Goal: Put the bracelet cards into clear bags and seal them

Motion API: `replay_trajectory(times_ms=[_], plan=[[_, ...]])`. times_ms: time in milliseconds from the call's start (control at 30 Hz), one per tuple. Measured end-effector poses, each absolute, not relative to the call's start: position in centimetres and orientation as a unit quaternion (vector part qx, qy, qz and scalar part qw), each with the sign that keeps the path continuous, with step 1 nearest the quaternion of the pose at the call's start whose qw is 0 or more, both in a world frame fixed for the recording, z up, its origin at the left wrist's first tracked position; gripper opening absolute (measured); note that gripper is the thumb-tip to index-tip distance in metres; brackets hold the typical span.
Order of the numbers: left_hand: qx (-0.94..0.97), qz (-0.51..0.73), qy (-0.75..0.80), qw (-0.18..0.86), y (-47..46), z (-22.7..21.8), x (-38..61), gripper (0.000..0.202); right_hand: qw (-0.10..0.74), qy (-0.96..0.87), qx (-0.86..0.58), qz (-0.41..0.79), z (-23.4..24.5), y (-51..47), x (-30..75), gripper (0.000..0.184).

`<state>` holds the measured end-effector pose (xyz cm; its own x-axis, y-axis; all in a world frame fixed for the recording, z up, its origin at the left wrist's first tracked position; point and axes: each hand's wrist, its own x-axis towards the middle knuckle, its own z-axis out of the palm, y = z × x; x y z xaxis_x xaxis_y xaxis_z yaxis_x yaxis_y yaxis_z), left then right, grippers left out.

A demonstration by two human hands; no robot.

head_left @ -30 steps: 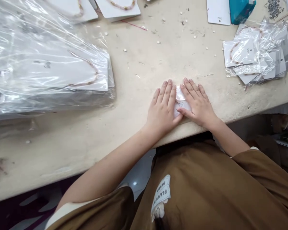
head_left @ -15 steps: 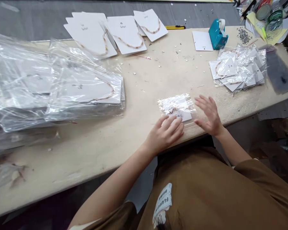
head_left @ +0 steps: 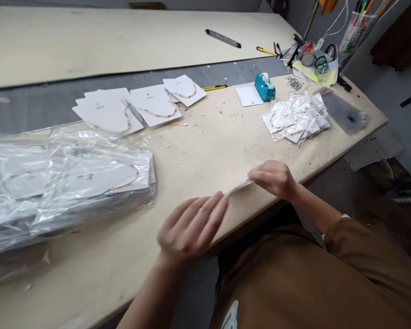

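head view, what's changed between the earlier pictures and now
The small bagged card, earlier flat on the table, has been picked up and turned nearly edge-on, held between the left hand and the right hand. The teal tape dispenser and pile of bagged cards stayed in place.

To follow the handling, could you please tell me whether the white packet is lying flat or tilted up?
The white packet is tilted up: only a thin, blurred strip shows between the left hand and right hand.
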<state>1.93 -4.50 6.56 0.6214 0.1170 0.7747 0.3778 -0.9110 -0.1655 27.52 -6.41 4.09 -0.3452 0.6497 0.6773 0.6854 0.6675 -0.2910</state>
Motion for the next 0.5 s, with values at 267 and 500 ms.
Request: replay_trajectory(times_ms=[267,500], plan=[[-0.799,-0.516,-0.270,0.148,-3.4,3.7,-0.5,0.037,0.517,-0.485,-0.699,0.091,5.4,1.3,42.2,0.046],[-0.798,-0.454,-0.370,0.142,-5.5,-1.1,-4.2,0.034,0.187,-0.312,-0.928,-0.079,3.6,-2.0,57.6,0.049]])
